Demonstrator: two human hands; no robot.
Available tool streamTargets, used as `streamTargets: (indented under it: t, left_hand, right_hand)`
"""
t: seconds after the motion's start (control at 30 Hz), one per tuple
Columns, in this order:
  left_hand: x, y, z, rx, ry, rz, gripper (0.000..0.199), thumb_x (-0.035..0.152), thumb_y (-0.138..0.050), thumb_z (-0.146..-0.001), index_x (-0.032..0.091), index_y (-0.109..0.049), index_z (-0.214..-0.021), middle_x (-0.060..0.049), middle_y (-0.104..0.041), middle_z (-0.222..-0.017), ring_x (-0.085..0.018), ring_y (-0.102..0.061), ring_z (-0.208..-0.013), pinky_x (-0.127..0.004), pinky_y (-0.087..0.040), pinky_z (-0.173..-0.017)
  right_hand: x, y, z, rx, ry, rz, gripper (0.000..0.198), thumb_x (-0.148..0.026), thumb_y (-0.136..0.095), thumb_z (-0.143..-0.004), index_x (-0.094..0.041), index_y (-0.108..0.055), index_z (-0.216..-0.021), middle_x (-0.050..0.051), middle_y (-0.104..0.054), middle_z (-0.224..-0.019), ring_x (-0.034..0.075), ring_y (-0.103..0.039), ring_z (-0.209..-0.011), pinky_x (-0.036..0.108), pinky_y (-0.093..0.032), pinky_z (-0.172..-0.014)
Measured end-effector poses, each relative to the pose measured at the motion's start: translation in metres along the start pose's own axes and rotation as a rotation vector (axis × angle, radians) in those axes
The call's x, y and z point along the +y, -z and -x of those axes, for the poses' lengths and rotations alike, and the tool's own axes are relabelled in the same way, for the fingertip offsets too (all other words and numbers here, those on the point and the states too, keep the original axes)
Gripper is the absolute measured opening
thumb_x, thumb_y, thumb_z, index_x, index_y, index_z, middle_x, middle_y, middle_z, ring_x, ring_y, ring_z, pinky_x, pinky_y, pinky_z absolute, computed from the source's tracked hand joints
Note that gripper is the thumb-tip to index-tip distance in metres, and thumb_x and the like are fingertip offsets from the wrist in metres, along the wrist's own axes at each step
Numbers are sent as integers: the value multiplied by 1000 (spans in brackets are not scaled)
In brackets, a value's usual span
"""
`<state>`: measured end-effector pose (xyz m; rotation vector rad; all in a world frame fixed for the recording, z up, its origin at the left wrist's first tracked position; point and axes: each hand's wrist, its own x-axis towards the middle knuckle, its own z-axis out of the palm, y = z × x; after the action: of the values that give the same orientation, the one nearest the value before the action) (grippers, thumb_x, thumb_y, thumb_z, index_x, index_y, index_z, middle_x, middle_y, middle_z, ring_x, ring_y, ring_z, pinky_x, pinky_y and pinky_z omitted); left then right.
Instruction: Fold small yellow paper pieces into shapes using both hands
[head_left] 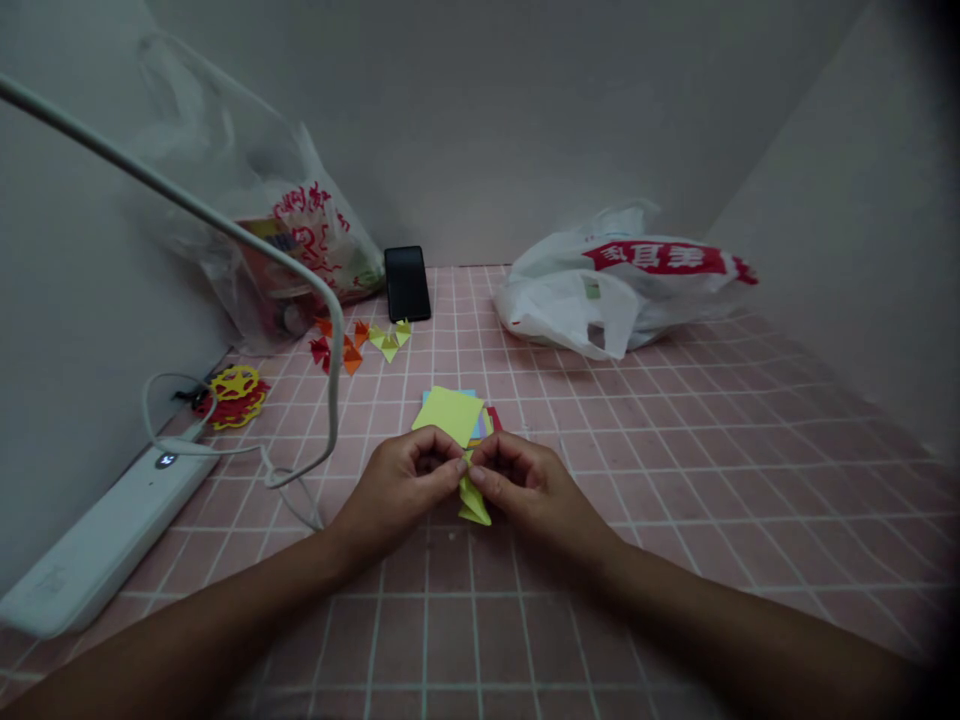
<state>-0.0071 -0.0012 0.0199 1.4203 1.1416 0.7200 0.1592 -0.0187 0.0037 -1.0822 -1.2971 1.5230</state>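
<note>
A small piece of folded yellow paper is pinched between my two hands, its pointed lower part hanging toward me. My left hand holds its upper edge with thumb and forefinger. From the other side, my right hand grips the same paper, the two thumbs nearly meeting. Just beyond the fingers lies a stack of coloured paper squares, with a flat yellow sheet on top. My fingers hide part of the folded paper.
Small folded paper pieces in red, orange and yellow lie behind left, near a black phone. Plastic bags stand at left and right. A white power bank, a cable and red-yellow cutouts are at left.
</note>
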Motion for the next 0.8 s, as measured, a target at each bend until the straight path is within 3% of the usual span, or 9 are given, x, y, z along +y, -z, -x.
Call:
streamTargets:
  t: [0.37, 0.67, 0.8]
  left_hand:
    - [-1, -4, 1, 37, -29, -31, 13, 29, -62, -77, 16, -60, -77, 0, -60, -69, -13, -54, -63, -24, -44, -57]
    - [0, -3, 3, 40, -99, -178, 8, 22, -59, -80, 16, -63, -78, 0, -62, -70, -14, -57, -66, -25, -46, -62]
    - [1, -3, 4, 43, -103, -134, 8, 23, -59, -80, 17, -62, -78, 0, -63, -71, -14, -57, -66, -24, -46, -62]
  right_hand:
    - [-2, 0, 8, 119, 193, 423, 8, -17, -56, -84, -19, -55, -76, 0, -58, -72, 14, -53, -65, 27, -40, -59]
    - [-3, -3, 11, 141, 272, 529, 12, -18, -55, -85, -20, -52, -73, 0, -57, -69, 14, -52, -62, 27, -39, -58]
    - [-5, -2, 9, 116, 196, 400, 13, -23, -53, -86, -19, -55, -74, 0, -56, -68, 14, -51, -62, 27, -39, -57]
